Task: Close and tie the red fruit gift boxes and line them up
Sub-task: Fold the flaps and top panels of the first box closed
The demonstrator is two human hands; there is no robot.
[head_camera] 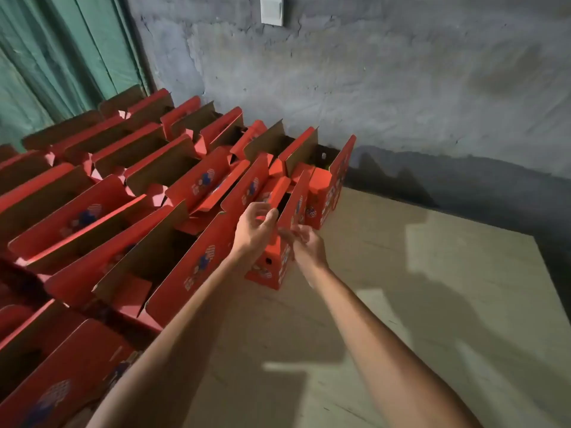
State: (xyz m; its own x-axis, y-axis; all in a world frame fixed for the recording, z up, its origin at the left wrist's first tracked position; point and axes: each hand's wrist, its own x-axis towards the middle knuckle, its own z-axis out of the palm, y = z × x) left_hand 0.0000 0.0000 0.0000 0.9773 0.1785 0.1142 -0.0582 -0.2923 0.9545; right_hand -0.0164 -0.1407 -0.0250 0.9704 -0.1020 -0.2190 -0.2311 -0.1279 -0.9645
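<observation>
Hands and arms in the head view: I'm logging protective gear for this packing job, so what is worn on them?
Nothing that shows. The left hand and right hand are bare, with no gloves; no rings can be made out on the fingers. Both forearms are uncovered to the frame's lower edge: no sleeves, watch or wristband in view.

A rough grey wall (pixel 401 72) is filling the background, a white switch plate (pixel 271 9) sitting high on it. A green curtain (pixel 61 50) is hanging at the left. Light is falling in pale patches across the tan floor (pixel 432 304), dark along the wall's foot.
</observation>
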